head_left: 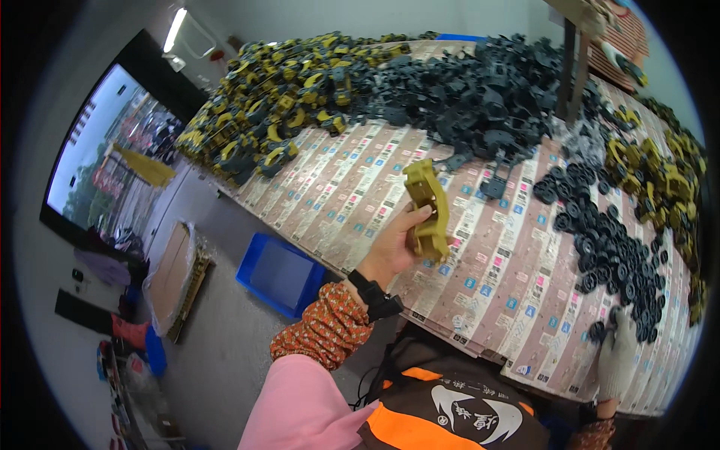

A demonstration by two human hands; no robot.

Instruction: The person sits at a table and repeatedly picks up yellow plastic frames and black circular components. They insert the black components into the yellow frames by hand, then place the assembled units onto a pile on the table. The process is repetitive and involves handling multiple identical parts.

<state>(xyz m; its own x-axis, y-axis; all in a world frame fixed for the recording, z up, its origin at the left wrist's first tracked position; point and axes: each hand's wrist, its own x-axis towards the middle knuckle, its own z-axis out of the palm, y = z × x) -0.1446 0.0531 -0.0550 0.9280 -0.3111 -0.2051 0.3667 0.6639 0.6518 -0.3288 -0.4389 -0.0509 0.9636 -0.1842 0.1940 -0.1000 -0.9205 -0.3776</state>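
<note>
My left hand (399, 238) grips a curved yellow plastic part (430, 210), perhaps a toy vehicle body, holding it upright above the table. Its thumb lies across the part's near side. At the right, my right hand (618, 356), in a pale glove, reaches to the near edge of a pile of small black toy wheels (600, 244). The fingers point away from me and look apart, next to a few loose wheels. Their tips are small and partly lost among the wheels.
The table (360, 176) is covered with patterned printed sheets. Heaped on it are yellow-and-dark assemblies (281, 90), dark grey plastic parts (480, 90) and yellow parts (660, 176). A post (573, 71) rises at the far right, near another person (621, 41). A blue bin (277, 274) stands on the floor.
</note>
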